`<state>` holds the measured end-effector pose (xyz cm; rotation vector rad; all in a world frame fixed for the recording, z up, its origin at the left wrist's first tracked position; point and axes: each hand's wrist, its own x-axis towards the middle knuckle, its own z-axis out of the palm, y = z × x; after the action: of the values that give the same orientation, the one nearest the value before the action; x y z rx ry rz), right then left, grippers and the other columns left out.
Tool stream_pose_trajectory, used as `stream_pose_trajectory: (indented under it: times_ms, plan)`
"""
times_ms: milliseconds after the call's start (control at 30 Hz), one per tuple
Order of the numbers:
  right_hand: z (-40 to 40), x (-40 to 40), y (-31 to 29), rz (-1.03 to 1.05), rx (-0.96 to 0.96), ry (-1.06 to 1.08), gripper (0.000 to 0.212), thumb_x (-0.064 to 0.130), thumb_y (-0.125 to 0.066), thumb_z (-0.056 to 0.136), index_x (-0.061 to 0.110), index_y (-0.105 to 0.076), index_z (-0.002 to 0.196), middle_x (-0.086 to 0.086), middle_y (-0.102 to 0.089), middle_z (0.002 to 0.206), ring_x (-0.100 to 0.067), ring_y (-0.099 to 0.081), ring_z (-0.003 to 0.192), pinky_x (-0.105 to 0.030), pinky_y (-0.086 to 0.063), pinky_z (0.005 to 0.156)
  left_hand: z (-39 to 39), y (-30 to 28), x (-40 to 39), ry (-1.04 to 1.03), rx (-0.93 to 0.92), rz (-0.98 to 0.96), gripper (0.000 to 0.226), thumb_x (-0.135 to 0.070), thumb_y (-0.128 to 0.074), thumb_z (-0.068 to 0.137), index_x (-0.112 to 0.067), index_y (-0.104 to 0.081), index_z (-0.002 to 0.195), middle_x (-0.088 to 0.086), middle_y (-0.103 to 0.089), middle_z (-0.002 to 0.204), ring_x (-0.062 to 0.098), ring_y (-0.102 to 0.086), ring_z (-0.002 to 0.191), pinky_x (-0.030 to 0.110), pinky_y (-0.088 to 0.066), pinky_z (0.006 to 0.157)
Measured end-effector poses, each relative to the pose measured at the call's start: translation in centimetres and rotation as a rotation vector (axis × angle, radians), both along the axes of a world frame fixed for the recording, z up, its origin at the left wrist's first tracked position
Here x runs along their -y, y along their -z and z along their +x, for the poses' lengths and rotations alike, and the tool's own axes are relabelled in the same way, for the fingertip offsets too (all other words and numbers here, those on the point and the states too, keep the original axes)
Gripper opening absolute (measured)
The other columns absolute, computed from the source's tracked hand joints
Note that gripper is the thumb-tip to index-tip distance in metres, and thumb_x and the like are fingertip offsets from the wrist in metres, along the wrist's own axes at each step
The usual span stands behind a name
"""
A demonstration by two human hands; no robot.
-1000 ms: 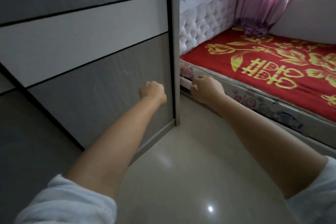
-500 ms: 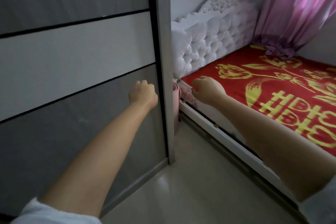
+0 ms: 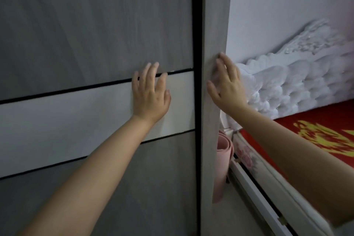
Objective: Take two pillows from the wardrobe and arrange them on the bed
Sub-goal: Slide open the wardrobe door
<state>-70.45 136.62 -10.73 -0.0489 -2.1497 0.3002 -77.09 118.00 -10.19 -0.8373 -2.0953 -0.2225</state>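
At the wardrobe front, close in. Our left hand (image 3: 150, 95) lies flat on the sliding door (image 3: 95, 44), fingers spread, palm across the pale band (image 3: 67, 120) at about 9 o'clock from the black vertical track line. Our right hand (image 3: 227, 85) rests open against the grey end panel (image 3: 212, 25) at 3 o'clock of that line, fingers apart, gripping nothing.

Neither hand holds anything. No handle or recess shows on the door. We see no pillows; we judge they sit behind the closed door, out of sight.

Bed (image 3: 325, 120) lies at 3 to 4 o'clock, red cover with gold pattern, white tufted headboard (image 3: 287, 82) behind. A pink roll (image 3: 223, 159) stands in the gap between end panel and bed frame.

Step in hand, as we read it: sliding the door open. To do it well, we press the left palm firmly and push toward 9 o'clock, keeping force level along the track so the panel does not rack. The right hand can brace the end panel. Fingers stay off the seam.
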Motion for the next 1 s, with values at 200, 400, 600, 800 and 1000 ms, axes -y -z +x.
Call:
stream_pose_trajectory:
  times_ms: [200,400,600,800,1000]
  plan:
    - [-3.8,-1.3,-0.7,0.23,-0.293,-0.052,0.056,0.033,-0.049,0.078,0.003,-0.033,0.122,-0.014,-0.029,0.133,-0.042,-0.026,0.123,-0.07,-0.027,0.097,-4.2,-1.0,-1.8,-0.156,-0.181,-0.043,0.046,-0.03,-0.043,0.079,-0.004,-0.049,0.116,0.023,-0.067,0.116,0.037,-0.056,0.116,0.071,-0.044,0.08]
    - [-5.5,-2.5,-2.9,0.31,-0.42,-0.116,0.052,0.029,-0.053,0.076,0.001,-0.039,0.117,-0.034,-0.052,0.123,-0.056,-0.033,0.119,-0.065,-0.034,0.097,-6.5,0.6,-2.0,-0.189,-0.419,-0.004,0.053,-0.034,-0.038,0.083,-0.002,-0.038,0.126,0.023,-0.062,0.123,0.022,-0.001,0.145,0.064,-0.031,0.101]
    - [-5.1,-3.0,-3.5,0.332,-0.484,-0.253,0.053,0.008,-0.071,0.06,-0.013,-0.052,0.104,-0.04,-0.059,0.107,-0.042,-0.024,0.124,-0.065,-0.035,0.095,-7.7,0.3,1.1,-0.209,-0.569,-0.205,0.054,-0.04,-0.019,0.096,-0.001,-0.04,0.127,0.019,-0.051,0.137,0.01,0.016,0.144,0.034,0.013,0.119]
    - [-5.0,-2.5,-3.5,0.343,-0.532,-0.366,0.046,-0.006,-0.071,0.049,-0.013,-0.055,0.092,-0.041,-0.063,0.099,-0.032,-0.033,0.121,-0.07,-0.03,0.091,-8.6,-0.3,5.4,-0.158,-0.689,-0.311,0.059,-0.038,-0.016,0.096,-0.014,-0.001,0.148,-0.005,0.016,0.158,0.011,0.01,0.146,0.033,0.009,0.12]
    - [-3.5,-3.5,-2.3,0.244,-0.478,-0.338,0.035,-0.004,-0.062,0.062,0.004,-0.046,0.092,-0.029,-0.054,0.117,-0.046,-0.032,0.119,-0.052,-0.029,0.103,-9.0,-0.4,6.3,-0.161,-0.699,-0.331,0.059,-0.038,-0.012,0.096,-0.014,0.002,0.148,-0.005,0.015,0.158,0.012,0.01,0.146,0.033,0.009,0.12]
